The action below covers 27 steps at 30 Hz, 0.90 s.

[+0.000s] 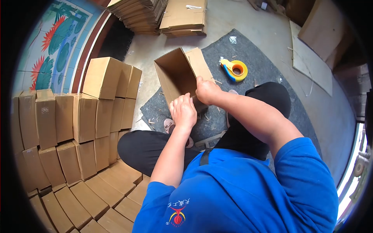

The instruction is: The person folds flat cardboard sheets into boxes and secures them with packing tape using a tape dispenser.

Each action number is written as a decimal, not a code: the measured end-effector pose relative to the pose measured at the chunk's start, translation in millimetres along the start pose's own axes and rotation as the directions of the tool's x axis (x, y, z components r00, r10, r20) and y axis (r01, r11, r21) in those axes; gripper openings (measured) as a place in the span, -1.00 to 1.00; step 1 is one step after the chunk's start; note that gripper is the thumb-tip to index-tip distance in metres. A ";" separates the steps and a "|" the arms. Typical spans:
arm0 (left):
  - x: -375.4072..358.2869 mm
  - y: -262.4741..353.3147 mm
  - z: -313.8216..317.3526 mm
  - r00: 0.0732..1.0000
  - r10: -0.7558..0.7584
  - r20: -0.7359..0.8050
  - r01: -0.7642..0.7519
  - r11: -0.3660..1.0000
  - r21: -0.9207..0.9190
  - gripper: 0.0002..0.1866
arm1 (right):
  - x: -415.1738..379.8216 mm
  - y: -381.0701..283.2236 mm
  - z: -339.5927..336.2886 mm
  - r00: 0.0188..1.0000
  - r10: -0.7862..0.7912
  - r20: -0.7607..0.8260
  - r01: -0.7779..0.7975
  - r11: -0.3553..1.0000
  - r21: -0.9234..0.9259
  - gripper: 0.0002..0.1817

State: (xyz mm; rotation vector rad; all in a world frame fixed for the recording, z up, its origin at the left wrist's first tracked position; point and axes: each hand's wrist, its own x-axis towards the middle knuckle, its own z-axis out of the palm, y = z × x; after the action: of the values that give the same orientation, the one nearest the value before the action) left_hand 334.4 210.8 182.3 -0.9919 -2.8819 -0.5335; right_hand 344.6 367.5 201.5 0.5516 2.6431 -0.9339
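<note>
An open cardboard box (164,83) is tilted in front of me, its hollow inside showing. My left hand (183,112) is closed over the box's near edge, the fingers bent inward. Around the right side of the same box, my right hand (208,90) is wrapped with its thumb up along the edge. A cardboard flap (199,62) sticks out beyond the box's right side. To the right of the box, a tape dispenser (242,77) with a yellow roll and a blue handle lies on the dark mat (264,64).
Formed cardboard boxes (86,116) are stacked in rows along my left side. Bundles of flat cardboard (182,17) stand at the back. Small scraps lie on the mat near my feet. Boards (311,58) rest at the right.
</note>
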 end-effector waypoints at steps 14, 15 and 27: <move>63.7 -29.5 71.8 0.840 -0.243 0.486 0.305 0.951 -0.052 -0.41 | 12.3 3.4 13.3 0.992 0.095 -0.086 -0.092 0.995 0.039 -0.18; 72.1 -15.6 59.5 0.802 -0.264 0.536 0.354 0.933 -0.069 -0.48 | 8.8 0.9 9.7 0.993 0.096 -0.076 -0.093 0.995 0.032 -0.18; 182.0 -42.4 32.7 0.999 -0.022 -0.025 0.028 0.949 0.315 -0.20 | 8.8 -4.8 2.8 0.997 0.078 -0.024 -0.076 0.994 0.076 -0.22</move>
State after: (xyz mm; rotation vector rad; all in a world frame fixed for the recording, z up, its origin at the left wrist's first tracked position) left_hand 166.5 297.8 166.7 -0.8927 -2.8391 -0.0750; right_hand 335.0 364.5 198.6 0.6839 2.5986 -1.0127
